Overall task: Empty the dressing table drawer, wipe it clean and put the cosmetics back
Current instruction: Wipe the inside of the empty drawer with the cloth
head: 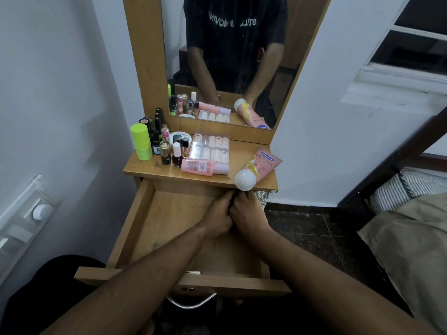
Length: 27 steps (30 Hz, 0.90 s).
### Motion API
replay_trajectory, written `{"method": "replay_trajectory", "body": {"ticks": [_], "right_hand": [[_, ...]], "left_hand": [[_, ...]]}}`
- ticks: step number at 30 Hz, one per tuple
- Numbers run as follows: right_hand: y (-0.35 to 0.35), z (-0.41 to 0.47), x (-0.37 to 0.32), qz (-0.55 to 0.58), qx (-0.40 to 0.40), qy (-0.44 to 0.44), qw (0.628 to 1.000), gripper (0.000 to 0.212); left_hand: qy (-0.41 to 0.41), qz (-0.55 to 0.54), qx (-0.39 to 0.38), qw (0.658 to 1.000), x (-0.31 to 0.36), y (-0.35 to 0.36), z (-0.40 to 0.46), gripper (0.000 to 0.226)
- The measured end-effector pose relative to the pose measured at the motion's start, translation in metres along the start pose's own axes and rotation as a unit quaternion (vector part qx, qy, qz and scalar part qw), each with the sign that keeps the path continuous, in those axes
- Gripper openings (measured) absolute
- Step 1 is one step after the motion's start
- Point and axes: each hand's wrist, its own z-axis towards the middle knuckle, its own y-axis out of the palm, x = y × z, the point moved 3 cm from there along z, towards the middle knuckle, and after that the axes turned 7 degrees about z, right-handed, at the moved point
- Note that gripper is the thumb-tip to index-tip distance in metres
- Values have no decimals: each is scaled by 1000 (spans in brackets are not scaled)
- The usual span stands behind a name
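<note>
The wooden drawer (169,228) is pulled out and its bare floor holds nothing that I can see. My left hand (219,217) and my right hand (248,211) meet at the drawer's back right corner, just under the table top, with fingers curled and touching. A white and green patterned cloth (262,199) shows right beside my right hand's fingers. Whatever lies between the hands is hidden. The cosmetics stand on the table top (242,155): a green bottle (141,145), several small nail polish bottles (176,155), a clear nail box (210,147), a pink bottle (203,166) lying down, and a pink tube (256,168).
The pink tube's white cap (245,180) overhangs the table's front edge above my hands. A mirror (227,59) rises behind the table. A switch panel (31,213) is on the left wall. A bed with pillows (406,213) lies to the right.
</note>
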Motion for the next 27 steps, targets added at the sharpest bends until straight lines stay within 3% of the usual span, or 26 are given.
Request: {"method": "replay_trajectory", "body": {"ticks": [7,13,18,23,27], "right_hand": [[-4,-5,-6,38,-20,-49,998,25],[-14,-27,-21,106,-82,-95,986,22],[-22,-46,-30,221,-264,-103,933,28],[-33,-44,-34,185,-348,-143,908,31],[-36,-44,-29,242,-327,-128,905,29]], "left_hand": [[-27,14,-85,996,-4,-8,-7,59],[-34,60,-213,975,-5,-7,-20,45],[-61,173,-364,913,3,4,-36,32],[-97,144,-378,909,6,-1,-46,34],[-124,82,-363,920,5,-10,-49,37]]}}
